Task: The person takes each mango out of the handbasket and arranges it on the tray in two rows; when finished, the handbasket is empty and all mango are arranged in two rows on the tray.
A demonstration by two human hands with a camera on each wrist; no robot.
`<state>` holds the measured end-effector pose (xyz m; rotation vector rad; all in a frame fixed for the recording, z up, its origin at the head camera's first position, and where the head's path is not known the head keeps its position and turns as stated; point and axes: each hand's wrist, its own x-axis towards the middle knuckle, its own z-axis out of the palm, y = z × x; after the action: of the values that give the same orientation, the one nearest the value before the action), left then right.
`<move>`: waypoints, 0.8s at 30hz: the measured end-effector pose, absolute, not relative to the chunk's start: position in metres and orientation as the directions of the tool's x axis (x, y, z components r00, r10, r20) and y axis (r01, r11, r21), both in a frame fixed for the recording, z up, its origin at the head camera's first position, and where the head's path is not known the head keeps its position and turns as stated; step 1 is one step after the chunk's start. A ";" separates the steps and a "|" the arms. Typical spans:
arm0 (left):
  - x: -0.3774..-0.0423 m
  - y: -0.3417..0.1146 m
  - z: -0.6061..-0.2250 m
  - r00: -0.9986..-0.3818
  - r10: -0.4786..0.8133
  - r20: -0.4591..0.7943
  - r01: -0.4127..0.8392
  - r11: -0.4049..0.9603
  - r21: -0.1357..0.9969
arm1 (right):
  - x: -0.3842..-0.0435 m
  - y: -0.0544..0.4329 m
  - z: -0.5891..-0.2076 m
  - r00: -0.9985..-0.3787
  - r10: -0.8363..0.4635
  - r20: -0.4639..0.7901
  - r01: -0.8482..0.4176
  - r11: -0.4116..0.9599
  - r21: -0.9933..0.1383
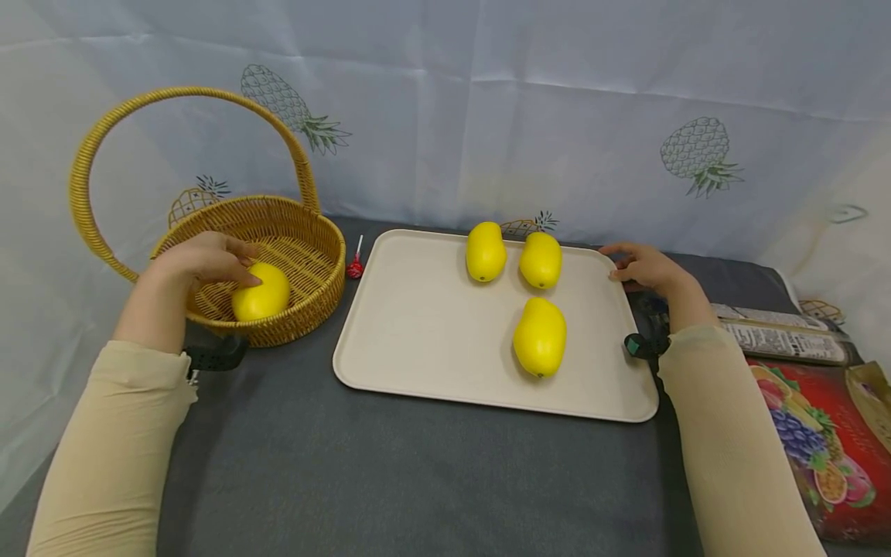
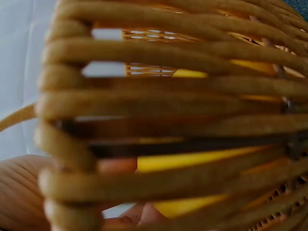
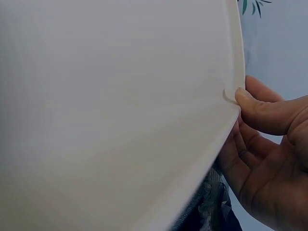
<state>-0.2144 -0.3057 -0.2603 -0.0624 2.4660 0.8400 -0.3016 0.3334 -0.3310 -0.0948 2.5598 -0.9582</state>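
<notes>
My left hand reaches over the near rim of the wicker basket and holds a yellow mango inside it, thumb and fingers about the fruit. In the left wrist view the basket's weave hides most of that mango and the fingers. At the back right corner of the cream tray, my right hand pinches the rim, thumb on top and fingers beneath, as the right wrist view shows. On the tray's right half lie three more mangoes: one back left, one back right, one nearer.
A red lollipop lies between basket and tray. The basket's tall handle arches over it. To the right are a red fruit-printed bag and a printed packet. A pineapple-patterned cloth hangs behind the dark grey table.
</notes>
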 end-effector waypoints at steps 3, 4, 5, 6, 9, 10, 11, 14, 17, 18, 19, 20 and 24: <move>-0.213 -0.306 -0.262 -0.857 0.132 -0.499 -0.215 0.788 0.577 | -0.301 0.334 -0.331 -0.917 -0.199 -0.346 0.077 0.762 -0.642; -0.212 -0.306 -0.262 -0.850 0.134 -0.509 -0.226 0.780 0.584 | -0.301 0.334 -0.331 -0.917 -0.198 -0.346 0.077 0.763 -0.642; -0.212 -0.306 -0.262 -0.843 0.134 -0.521 -0.240 0.773 0.587 | -0.301 0.334 -0.331 -0.917 -0.197 -0.345 0.077 0.763 -0.642; -0.211 -0.306 -0.263 -0.835 0.130 -0.535 -0.261 0.762 0.593 | -0.301 0.334 -0.331 -0.918 -0.197 -0.344 0.076 0.764 -0.641; -0.210 -0.304 -0.267 -0.811 0.129 -0.571 -0.297 0.749 0.592 | -0.301 0.334 -0.332 -0.920 -0.196 -0.338 0.072 0.764 -0.641; -0.210 -0.304 -0.268 -0.802 0.130 -0.582 -0.309 0.745 0.592 | -0.301 0.334 -0.332 -0.920 -0.197 -0.338 0.072 0.764 -0.641; -0.210 -0.304 -0.270 -0.799 0.132 -0.586 -0.310 0.745 0.591 | -0.301 0.334 -0.332 -0.920 -0.198 -0.337 0.071 0.764 -0.641; -0.210 -0.302 -0.273 -0.798 0.153 -0.583 -0.294 0.745 0.599 | -0.301 0.334 -0.332 -0.920 -0.197 -0.339 0.073 0.763 -0.642; -0.210 -0.300 -0.274 -0.803 0.170 -0.571 -0.269 0.752 0.602 | -0.301 0.334 -0.332 -0.920 -0.195 -0.341 0.076 0.765 -0.640; -0.210 -0.300 -0.273 -0.803 0.176 -0.569 -0.264 0.751 0.606 | -0.301 0.334 -0.332 -0.920 -0.193 -0.342 0.077 0.765 -0.639; -0.210 -0.299 -0.273 -0.803 0.180 -0.569 -0.263 0.749 0.608 | -0.301 0.334 -0.332 -0.920 -0.193 -0.342 0.077 0.765 -0.639; -0.210 -0.299 -0.273 -0.802 0.186 -0.568 -0.260 0.748 0.611 | -0.301 0.333 -0.332 -0.920 -0.194 -0.341 0.076 0.765 -0.640; -0.211 -0.299 -0.273 -0.789 0.211 -0.577 -0.261 0.735 0.626 | -0.301 0.333 -0.331 -0.920 -0.198 -0.338 0.073 0.762 -0.644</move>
<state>-0.2108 -0.2993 -0.2733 -0.0380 2.2900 0.9547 -0.3010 0.3326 -0.3311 -0.0952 2.5691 -0.9620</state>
